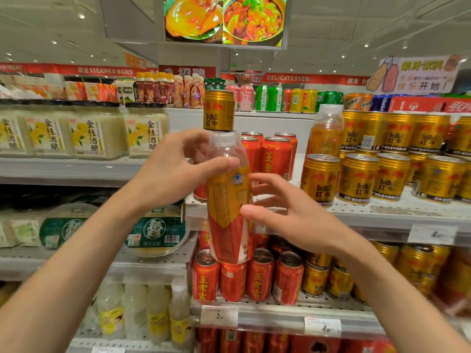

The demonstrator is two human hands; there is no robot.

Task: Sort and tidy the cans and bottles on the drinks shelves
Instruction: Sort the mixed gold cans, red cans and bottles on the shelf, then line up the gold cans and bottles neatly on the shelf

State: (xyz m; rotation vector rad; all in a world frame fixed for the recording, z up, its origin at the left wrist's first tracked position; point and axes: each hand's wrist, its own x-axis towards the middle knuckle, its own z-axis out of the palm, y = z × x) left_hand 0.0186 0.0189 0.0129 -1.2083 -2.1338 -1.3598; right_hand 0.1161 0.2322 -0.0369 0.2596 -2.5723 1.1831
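I hold a clear plastic bottle (229,207) with a white cap and a gold-and-red label upright in front of the drinks shelves. My left hand (175,171) grips its neck and shoulder, thumb across the front. Fingers spread, my right hand (288,212) sits at the bottle's right side with the thumb touching the label. Behind the bottle stand red cans (275,155) on the middle shelf (382,212). A single gold Red Bull can (218,110) stands on top of them. A similar bottle (326,131) stands to the right beside stacked gold cans (382,171).
More red cans (257,276) and gold cans (328,278) fill the lower shelf (280,317). Large jars (96,131) line the left shelf, with round green tubs (158,233) below and pale bottles (135,312) lower down. Mixed cans (270,98) sit on the top shelf.
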